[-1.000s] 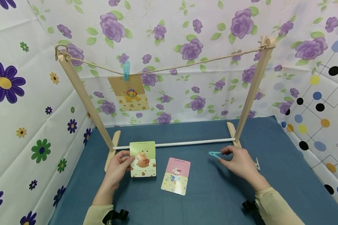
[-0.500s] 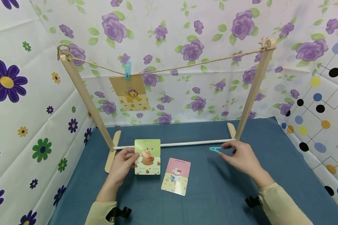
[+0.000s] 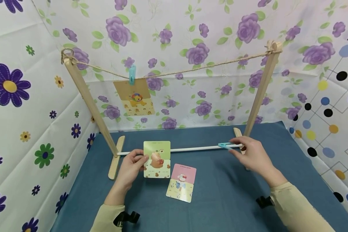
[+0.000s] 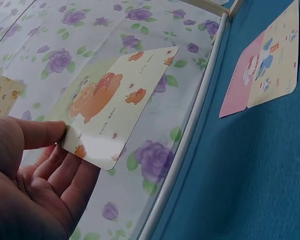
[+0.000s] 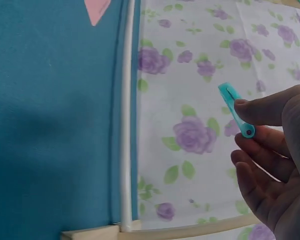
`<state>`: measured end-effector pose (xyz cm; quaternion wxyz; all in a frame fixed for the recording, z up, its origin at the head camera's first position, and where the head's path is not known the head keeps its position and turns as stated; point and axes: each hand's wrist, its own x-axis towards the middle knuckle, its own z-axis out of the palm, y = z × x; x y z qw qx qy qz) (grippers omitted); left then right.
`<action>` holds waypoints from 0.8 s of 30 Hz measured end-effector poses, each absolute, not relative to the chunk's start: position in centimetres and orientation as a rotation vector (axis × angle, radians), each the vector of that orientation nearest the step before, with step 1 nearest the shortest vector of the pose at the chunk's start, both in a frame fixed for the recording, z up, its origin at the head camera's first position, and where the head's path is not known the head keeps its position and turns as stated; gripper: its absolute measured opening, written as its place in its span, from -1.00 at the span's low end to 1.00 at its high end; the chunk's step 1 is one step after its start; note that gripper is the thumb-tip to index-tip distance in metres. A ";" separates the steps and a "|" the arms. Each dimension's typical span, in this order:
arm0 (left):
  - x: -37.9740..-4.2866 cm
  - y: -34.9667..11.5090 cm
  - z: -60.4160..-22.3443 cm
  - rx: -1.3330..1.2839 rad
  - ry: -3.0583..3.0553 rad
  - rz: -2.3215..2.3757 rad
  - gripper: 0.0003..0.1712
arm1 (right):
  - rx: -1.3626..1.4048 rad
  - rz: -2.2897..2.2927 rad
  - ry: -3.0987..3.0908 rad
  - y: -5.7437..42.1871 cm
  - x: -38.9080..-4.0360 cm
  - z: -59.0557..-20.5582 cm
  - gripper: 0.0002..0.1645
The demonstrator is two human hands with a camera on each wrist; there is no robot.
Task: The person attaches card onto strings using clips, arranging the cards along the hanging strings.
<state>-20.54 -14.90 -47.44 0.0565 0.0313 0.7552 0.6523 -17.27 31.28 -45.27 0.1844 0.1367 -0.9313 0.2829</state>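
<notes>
My left hand [image 3: 130, 169] pinches a green and cream bear card [image 3: 157, 158] by its left edge, thumb in front. The card is held up facing me, and the left wrist view shows the bear card [image 4: 102, 100] tilted. Farther right, my right hand [image 3: 253, 158] holds a light blue clothespin [image 3: 224, 146] between thumb and fingers, above the right part of the white rod. In the right wrist view the clothespin [image 5: 236, 107] points away from the fingertips. A pink and yellow rabbit card [image 3: 181, 183] lies on the blue cloth between the hands.
A twine line [image 3: 203, 67] sags between two wooden posts [image 3: 87, 100], joined low down by a white rod [image 3: 194, 149]. Left of its middle hangs a brown lion card [image 3: 134, 97] under another blue clothespin [image 3: 132, 74]. Floral fabric [image 3: 203, 96] stands behind.
My left hand has moved right and slightly up with the bear card. The right hand has risen with the clothespin. The hanging card and the rabbit card stay in place.
</notes>
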 end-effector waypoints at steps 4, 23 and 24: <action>-20.6 -14.5 -47.3 0.102 2.293 1.990 -0.72 | 0.396 0.795 -2.605 31.4 -17.4 -44.4 -0.62; -20.5 -12.9 -45.8 0.136 2.304 2.009 -0.75 | 0.463 0.648 -2.516 31.6 -17.3 -40.6 -0.60; -20.5 -12.8 -45.7 0.141 2.303 2.011 -0.75 | 0.464 0.642 -2.516 31.5 -17.4 -40.3 -0.60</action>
